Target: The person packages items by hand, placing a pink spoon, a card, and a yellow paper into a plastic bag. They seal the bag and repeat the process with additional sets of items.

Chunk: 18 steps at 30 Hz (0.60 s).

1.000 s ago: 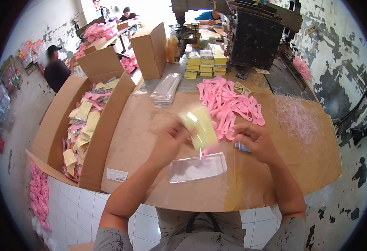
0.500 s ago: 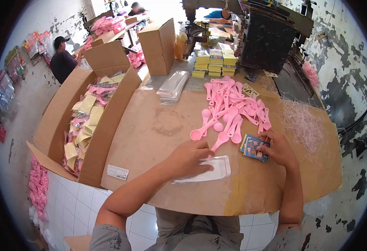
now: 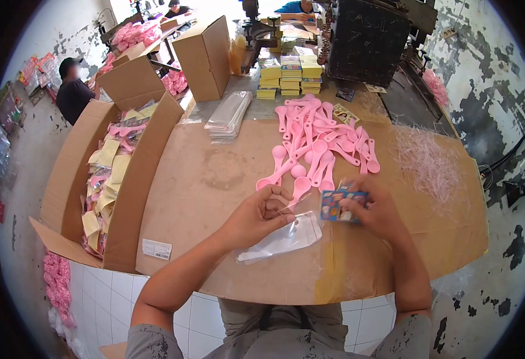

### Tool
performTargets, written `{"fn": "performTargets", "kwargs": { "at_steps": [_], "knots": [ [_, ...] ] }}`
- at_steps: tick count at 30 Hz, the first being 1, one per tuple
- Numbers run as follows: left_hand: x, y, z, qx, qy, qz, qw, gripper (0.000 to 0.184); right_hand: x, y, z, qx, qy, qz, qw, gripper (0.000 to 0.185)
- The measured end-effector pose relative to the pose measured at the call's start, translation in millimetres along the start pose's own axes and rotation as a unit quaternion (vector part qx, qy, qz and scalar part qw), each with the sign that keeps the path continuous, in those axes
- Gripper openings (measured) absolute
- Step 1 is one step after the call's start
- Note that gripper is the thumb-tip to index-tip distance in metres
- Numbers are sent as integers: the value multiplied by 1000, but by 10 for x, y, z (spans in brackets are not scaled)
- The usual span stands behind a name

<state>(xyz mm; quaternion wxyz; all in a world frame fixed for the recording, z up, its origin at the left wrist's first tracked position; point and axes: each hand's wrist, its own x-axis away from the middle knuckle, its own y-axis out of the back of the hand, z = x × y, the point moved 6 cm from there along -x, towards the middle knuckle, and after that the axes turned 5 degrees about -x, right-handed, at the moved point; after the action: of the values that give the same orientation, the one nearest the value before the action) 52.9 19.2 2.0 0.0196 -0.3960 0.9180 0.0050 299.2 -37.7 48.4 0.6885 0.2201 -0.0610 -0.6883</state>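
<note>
My left hand [image 3: 261, 216] is closed at the mouth of a clear plastic bag [image 3: 286, 240], pinching its edge between thumb and fingers. The bag lies on top of other clear bags on the cardboard-covered table. In my right hand [image 3: 377, 209] is a blue printed card [image 3: 339, 206], gripped by thumb and fingers just right of the bag. Motion blurs it, and I cannot tell whether it is one card or several. Beyond both hands lies a pile of pink measuring spoons [image 3: 317, 146]. One spoon [image 3: 300, 186] points its handle toward my left fingers.
At left stands an open cardboard box [image 3: 132, 197] full of packed bags. Further back are more clear bags [image 3: 229, 116], stacks of yellow-edged cards [image 3: 291, 78] and a black machine [image 3: 367, 42]. Shredded clear strips [image 3: 427, 158] lie at right. A person [image 3: 76, 93] works beyond the box.
My right hand has lifted the blue card and moved it left toward the bag. The left hand has curled its fingers and raised the bag's edge. The view has shifted slightly.
</note>
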Motion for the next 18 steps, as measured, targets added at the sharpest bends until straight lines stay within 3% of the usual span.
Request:
{"fn": "performTargets", "kwargs": {
  "at_steps": [2, 5, 8, 11, 14, 17, 18],
  "knots": [
    [-11, -16, -16, 23, 2, -1, 1000, 40, 8, -192, -61, 65, 22, 81, 994, 20],
    [-14, -7, 34, 24, 32, -2, 999, 48, -11, -296, -29, 69, 140, 87, 984, 24],
    [-8, -6, 38, 26, 36, -1, 999, 51, -6, -256, -202, -102, 84, 42, 990, 26],
    [7, -21, -13, 26, 24, -12, 999, 51, 26, -253, -77, -288, -25, -43, 956, 27],
    [6, -20, -9, 14, 26, -15, 999, 52, 34, -283, -88, -227, -15, 4, 974, 33],
    [19, -49, 21, -5, 30, -6, 1000, 53, 21, -303, 47, 62, 185, 111, 974, 39],
    [36, -88, 9, -19, 25, 6, 999, 53, 17, -330, 32, 60, 170, 127, 975, 37]
  ]
}}
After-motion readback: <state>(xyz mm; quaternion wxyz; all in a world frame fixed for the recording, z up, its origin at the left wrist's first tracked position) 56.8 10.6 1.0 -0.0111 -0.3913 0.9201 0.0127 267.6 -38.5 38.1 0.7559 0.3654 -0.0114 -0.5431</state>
